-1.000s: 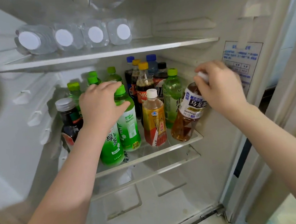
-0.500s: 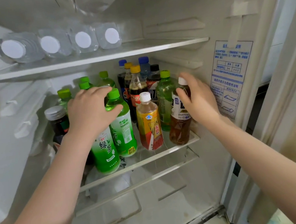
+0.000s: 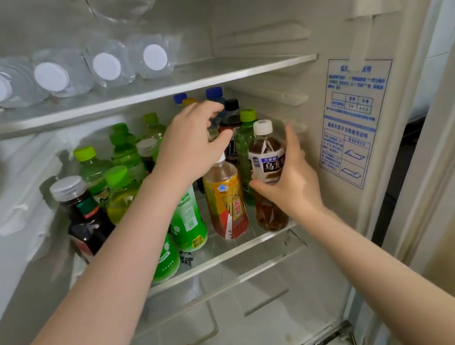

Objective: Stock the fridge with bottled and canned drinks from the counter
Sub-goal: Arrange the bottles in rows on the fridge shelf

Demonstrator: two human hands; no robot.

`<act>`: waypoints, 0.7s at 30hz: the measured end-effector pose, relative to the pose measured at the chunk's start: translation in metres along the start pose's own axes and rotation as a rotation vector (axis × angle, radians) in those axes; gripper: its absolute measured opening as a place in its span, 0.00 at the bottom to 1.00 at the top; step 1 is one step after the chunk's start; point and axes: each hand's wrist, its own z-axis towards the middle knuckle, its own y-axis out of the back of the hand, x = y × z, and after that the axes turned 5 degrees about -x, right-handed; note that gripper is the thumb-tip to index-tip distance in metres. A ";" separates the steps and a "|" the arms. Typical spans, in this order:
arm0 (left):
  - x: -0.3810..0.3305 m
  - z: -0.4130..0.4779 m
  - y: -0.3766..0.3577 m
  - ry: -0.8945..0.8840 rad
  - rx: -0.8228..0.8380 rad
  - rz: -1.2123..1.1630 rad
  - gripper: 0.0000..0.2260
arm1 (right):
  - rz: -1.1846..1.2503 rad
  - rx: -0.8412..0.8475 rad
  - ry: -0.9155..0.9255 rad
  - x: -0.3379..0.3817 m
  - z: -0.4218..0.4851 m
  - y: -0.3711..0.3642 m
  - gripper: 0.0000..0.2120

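Observation:
My right hand (image 3: 292, 185) is wrapped around a brown oolong tea bottle (image 3: 266, 165) with a white cap. It stands upright at the right front of the middle fridge shelf (image 3: 229, 257). My left hand (image 3: 190, 148) reaches over the front row, its fingers curled on the top of a cola bottle (image 3: 210, 134) that it mostly hides. A yellow-and-red drink bottle (image 3: 226, 200) stands just left of the tea bottle. Green tea bottles (image 3: 189, 221) sit under my left forearm.
Several green-capped bottles (image 3: 91, 169) and a dark bottle with a silver cap (image 3: 81, 213) fill the shelf's left side. Blue-capped bottles (image 3: 214, 93) stand at the back. Water bottles (image 3: 105, 67) lie on the upper shelf (image 3: 210, 74). A blue label (image 3: 352, 119) marks the right wall.
My right hand has set the tilted tea bottle upright and slid from its cap to its side. My left hand left the green bottle and moved right, to the cola bottle's top.

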 end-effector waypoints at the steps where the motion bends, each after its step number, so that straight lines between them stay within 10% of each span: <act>1: -0.001 0.008 -0.007 0.005 0.029 -0.009 0.21 | 0.026 0.024 -0.053 -0.007 -0.007 -0.004 0.51; 8: -0.002 0.053 -0.046 0.036 0.178 -0.049 0.30 | 0.041 0.114 -0.177 -0.040 -0.025 -0.012 0.36; 21: 0.009 0.062 -0.063 0.058 0.281 -0.073 0.31 | 0.019 0.103 -0.159 -0.044 -0.020 -0.013 0.38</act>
